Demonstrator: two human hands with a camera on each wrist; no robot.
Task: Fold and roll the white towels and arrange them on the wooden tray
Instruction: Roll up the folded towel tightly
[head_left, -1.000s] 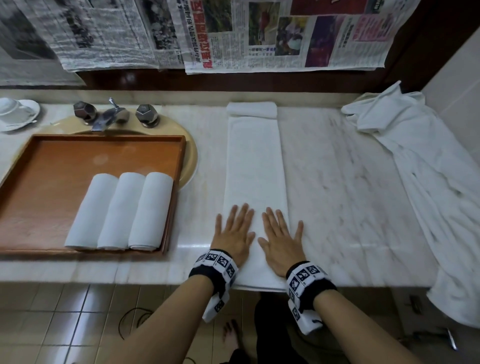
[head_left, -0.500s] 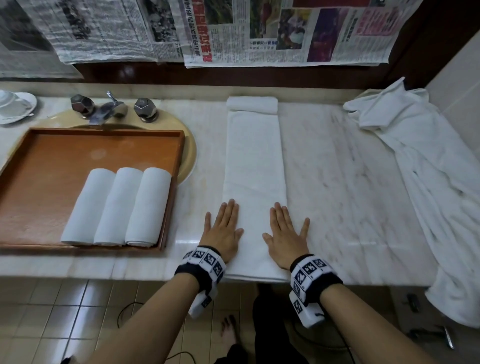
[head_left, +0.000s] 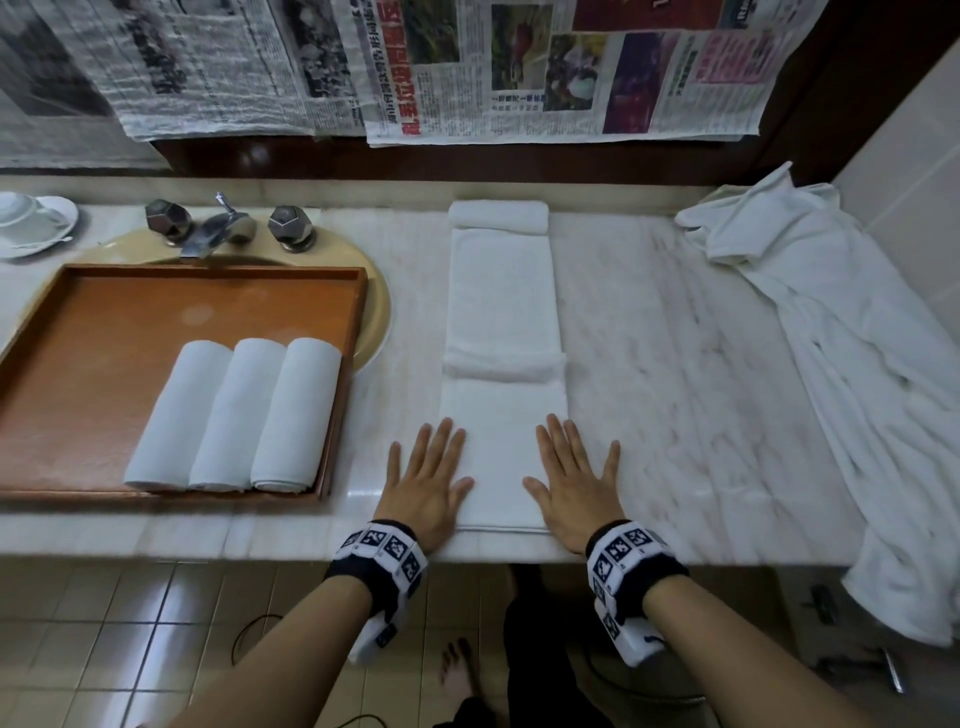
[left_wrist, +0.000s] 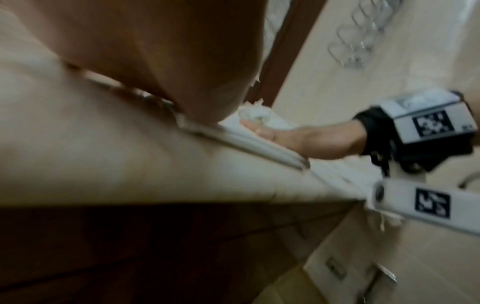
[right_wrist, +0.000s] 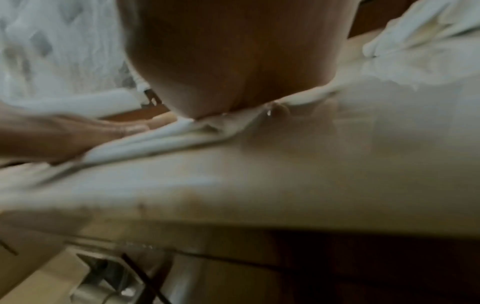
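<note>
Head view pretty much says it all: the folded towel (head_left: 503, 332) is laid lengthwise straight away from the counter edge, its near end pinned flat between the left hand (head_left: 427, 487) and right hand (head_left: 570, 487), fingers spread, equally close, wooden tray (head_left: 208, 273) off left

Newspaper sheets (head_left: 545, 67) carry Chinese print (upside down, too blurred to read).

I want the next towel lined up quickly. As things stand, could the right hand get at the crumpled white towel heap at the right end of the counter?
Probably yes. The right hand lies flat and holds nothing, and only bare marble counter separates it from the crumpled white towel heap.
</note>
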